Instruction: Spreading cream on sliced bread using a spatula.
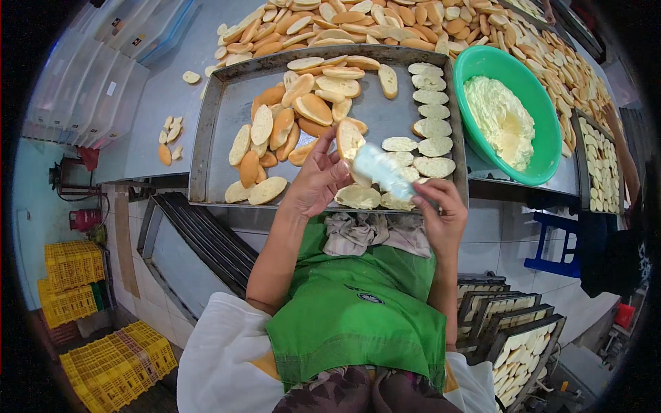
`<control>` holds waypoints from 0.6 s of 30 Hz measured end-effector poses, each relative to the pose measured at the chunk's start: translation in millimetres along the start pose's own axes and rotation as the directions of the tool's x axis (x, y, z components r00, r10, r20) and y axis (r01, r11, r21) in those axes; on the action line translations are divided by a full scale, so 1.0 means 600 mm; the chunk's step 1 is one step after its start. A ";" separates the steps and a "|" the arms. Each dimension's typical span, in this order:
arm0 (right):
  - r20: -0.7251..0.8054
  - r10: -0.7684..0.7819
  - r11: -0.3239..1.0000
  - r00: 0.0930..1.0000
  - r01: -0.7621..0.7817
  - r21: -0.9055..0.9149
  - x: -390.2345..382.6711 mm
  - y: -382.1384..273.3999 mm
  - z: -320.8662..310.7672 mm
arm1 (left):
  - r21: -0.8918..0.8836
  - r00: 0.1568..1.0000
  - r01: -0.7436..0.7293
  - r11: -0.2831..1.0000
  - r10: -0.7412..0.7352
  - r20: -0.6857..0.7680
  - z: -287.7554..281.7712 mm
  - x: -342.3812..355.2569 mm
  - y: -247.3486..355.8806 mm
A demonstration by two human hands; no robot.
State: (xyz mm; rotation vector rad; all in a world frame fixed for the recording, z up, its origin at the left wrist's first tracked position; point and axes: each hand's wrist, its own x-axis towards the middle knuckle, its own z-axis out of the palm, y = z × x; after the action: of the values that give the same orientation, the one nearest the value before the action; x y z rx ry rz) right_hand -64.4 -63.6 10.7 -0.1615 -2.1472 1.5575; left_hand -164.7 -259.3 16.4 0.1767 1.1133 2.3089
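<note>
My left hand (318, 177) holds up a bread slice (348, 139), its cut face turned toward the right. In my right hand (441, 206) is a pale blue spatula (383, 171), blurred by motion, its blade against or very close to that slice. Both hands are over the near side of a metal tray (208, 127). Plain bread slices (282, 129) lie heaped in the tray's left and middle. Cream-coated slices (434, 146) line its right side and near right corner. Right of the tray, a green bowl (469, 89) contains pale yellow cream (499, 124).
A large pile of bread slices (385, 29) covers the table's far side. Another filled tray (600, 165) stands at the right, beside another person's arm (617, 132). Filled trays (527, 354) lean at lower right. Yellow crates (117, 365) and a blue stool (553, 244) stand on the floor.
</note>
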 end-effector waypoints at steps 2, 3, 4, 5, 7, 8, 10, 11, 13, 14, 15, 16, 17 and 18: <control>0.074 -0.035 0.994 0.997 0.042 -0.100 0.000 0.004 -0.010 | -0.076 0.999 -0.038 0.996 0.036 -0.027 -0.004 0.002 0.010; 0.150 -0.061 0.976 0.987 0.090 -0.196 -0.001 0.009 -0.019 | -0.075 0.999 -0.039 0.996 0.037 -0.026 -0.006 0.002 0.015; 0.138 -0.096 0.944 0.986 0.134 -0.301 -0.002 0.016 -0.033 | -0.085 0.999 -0.030 0.996 0.028 -0.033 -0.009 0.000 0.019; 0.140 -0.096 0.944 0.985 0.135 -0.300 -0.004 0.020 -0.034 | -0.095 0.999 -0.021 0.995 0.018 -0.039 -0.011 -0.001 0.021; 0.000 -0.055 0.995 0.998 0.055 -0.087 -0.009 0.022 -0.036 | -0.045 0.999 -0.004 0.999 0.002 -0.044 0.004 -0.003 0.017; -0.009 -0.111 0.989 0.994 0.109 -0.096 -0.009 0.023 -0.029 | 0.007 0.999 0.015 1.000 -0.015 -0.047 0.012 -0.005 0.011; -0.049 -0.108 0.990 0.993 0.103 -0.094 -0.011 0.019 -0.004 | -0.014 0.997 0.071 0.997 -0.071 0.033 0.021 -0.008 -0.004; -0.088 -0.107 0.991 0.990 0.100 -0.089 -0.009 0.018 0.006 | -0.029 0.986 0.125 0.992 -0.121 0.113 0.023 -0.008 -0.008; -0.128 -0.141 0.984 0.982 0.124 -0.127 -0.002 0.018 0.013 | 0.028 0.977 0.181 0.983 -0.183 0.109 0.028 -0.008 -0.001; -0.161 -0.145 0.978 0.976 0.117 -0.173 0.000 0.017 0.015 | 0.057 0.972 0.200 0.978 -0.205 0.117 0.028 -0.007 0.001; -0.194 -0.151 0.970 0.969 0.107 -0.218 0.003 0.015 0.017 | 0.085 0.966 0.218 0.972 -0.227 0.125 0.028 -0.007 0.003; -0.195 -0.151 0.970 0.969 0.107 -0.218 0.004 0.014 0.019 | 0.086 0.966 0.218 0.972 -0.228 0.125 0.030 -0.007 0.005; -0.217 -0.150 0.967 0.965 0.097 -0.235 0.005 0.012 0.021 | 0.093 0.964 0.225 0.970 -0.236 0.121 0.032 -0.008 0.008; -0.238 -0.149 0.964 0.960 0.087 -0.252 0.006 0.011 0.022 | 0.100 0.963 0.232 0.968 -0.243 0.117 0.032 -0.008 0.009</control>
State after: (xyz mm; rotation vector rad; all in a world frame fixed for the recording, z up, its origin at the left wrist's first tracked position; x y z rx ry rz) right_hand -74.6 -71.4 2.8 -0.2905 -2.0898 1.1388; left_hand -156.2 -251.4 33.4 0.2094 1.1043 2.0108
